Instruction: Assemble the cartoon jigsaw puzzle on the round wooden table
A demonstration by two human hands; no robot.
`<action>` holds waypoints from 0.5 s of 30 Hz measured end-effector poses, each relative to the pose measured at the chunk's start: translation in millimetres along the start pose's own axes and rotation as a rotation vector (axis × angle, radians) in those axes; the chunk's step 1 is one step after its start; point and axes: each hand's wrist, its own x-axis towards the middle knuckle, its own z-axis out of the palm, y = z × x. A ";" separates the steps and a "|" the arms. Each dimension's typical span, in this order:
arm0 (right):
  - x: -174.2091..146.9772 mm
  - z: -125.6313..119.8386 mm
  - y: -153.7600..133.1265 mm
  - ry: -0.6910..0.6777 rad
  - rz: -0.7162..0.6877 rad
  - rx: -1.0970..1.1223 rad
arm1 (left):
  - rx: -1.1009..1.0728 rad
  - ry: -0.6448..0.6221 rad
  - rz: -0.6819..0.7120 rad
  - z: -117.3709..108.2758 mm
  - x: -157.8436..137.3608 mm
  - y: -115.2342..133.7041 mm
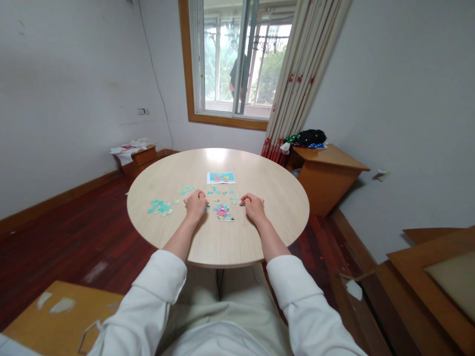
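My left hand rests on the round table, its fingers curled; a bit of teal shows by its fingertips. On the other side my right hand is bent with its fingers drawn together, and a small dark bit shows under the fingertips. Whether either hand grips a piece is too small to tell. Between the hands lies a partly joined jigsaw puzzle with a pink figure. Loose teal puzzle pieces are heaped left of my left hand. Several more pieces are scattered beyond the joined part.
A printed picture card lies farther back on the pale round table. Behind it are a window and a curtain. A wooden cabinet with cloths on top stands at the right, and a low wooden stand at the left.
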 end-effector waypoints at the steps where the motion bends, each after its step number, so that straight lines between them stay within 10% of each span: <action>1: 0.0 0.0 0.0 -0.001 0.001 0.001 | 0.001 -0.003 -0.003 -0.2 -0.1 0.2; 15: 2.1 2.7 4.6 0.001 0.001 0.038 | -0.038 0.022 -0.002 1.7 2.5 -1.9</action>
